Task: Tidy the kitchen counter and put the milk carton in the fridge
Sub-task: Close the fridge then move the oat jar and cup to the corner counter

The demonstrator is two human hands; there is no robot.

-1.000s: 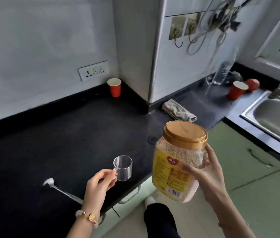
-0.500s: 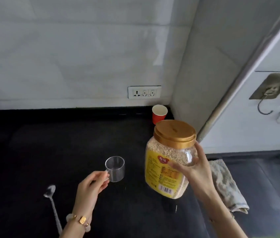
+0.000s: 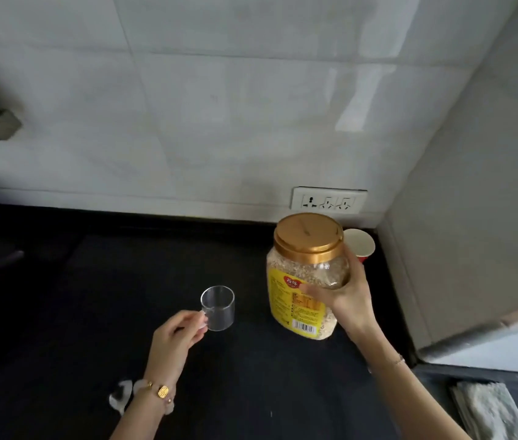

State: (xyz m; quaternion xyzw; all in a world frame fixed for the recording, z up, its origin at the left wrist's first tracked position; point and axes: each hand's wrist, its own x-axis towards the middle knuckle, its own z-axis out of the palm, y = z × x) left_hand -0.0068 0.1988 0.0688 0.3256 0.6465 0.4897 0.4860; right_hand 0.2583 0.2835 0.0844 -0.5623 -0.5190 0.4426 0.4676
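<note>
Black counter (image 3: 92,312), white tiled wall (image 3: 219,106), wall socket (image 3: 329,201)

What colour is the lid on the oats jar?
Gold, seen in the head view: lid on the jar.

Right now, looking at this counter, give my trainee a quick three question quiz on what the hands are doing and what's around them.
1. True or false: the lid of the oat jar is off.
2. Which does the left hand pinch by its handle? A) red paper cup B) clear glass cup C) cloth
3. Fill in: the red paper cup stands in the corner below the wall ____.

Key:
1. False; the gold lid is on, and the right hand grips the jar.
2. B, the clear glass cup.
3. Socket.
</note>
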